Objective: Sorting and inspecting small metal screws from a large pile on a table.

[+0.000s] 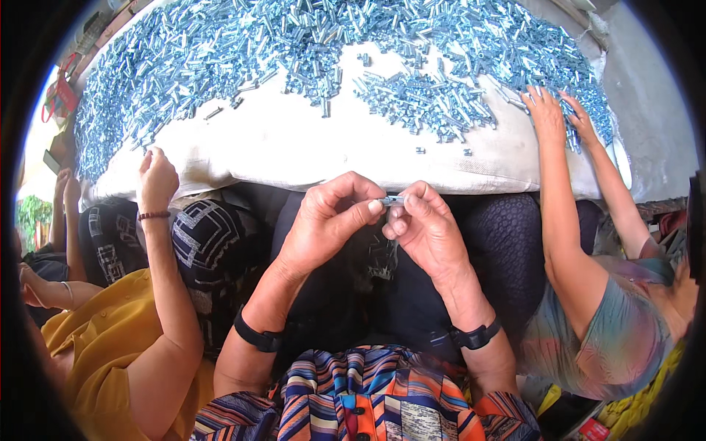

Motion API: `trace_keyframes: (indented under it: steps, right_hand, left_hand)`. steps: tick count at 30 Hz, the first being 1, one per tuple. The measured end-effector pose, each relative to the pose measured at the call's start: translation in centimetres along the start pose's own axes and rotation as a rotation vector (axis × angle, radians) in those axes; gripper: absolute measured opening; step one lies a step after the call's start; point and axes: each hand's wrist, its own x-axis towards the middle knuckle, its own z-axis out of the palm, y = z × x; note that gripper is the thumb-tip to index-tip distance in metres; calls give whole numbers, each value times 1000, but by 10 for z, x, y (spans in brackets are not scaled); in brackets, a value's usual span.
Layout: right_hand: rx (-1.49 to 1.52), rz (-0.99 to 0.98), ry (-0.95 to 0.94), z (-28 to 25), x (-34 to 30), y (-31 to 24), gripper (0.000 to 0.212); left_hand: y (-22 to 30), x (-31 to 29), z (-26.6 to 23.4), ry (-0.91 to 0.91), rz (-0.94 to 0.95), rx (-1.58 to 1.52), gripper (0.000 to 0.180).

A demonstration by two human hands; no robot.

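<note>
Between my two hands, just in front of the table's near edge, is a small bluish-silver metal tube-like piece [392,200]. My left hand [327,220] pinches its left end between thumb and forefinger. The right end sits in the closed fingertips of my right hand [428,226]. Fingers cover most of the piece, so its exact shape is hidden. Beyond my hands a wide heap of similar metal pieces [243,55] covers the far part of the table. A smaller cluster [423,103] lies nearer to me on the white cloth [272,143].
At my left sits a person in a mustard top, one hand [157,176] at the cloth's edge. A person at my right reaches both hands [546,114] into the heap. More metal pieces [382,257] show dimly below my hands, between my dark-clothed legs.
</note>
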Motion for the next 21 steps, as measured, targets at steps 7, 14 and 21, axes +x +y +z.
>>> trace_keyframes:
  steps: [7, 14, 21]
  right_hand:
    - [-10, -22, 14, 3, -2, 0, 8]
    - [-69, -60, 80, 4, -9, -3, 6]
    - [-47, -104, 88, 11, -9, 0, 6]
  left_hand:
    - [-5, -2, 8, 38, -5, -253, 9]
    - [5, -4, 12, 81, 68, 178, 7]
    - [-3, -5, 16, 108, -5, -267, 7]
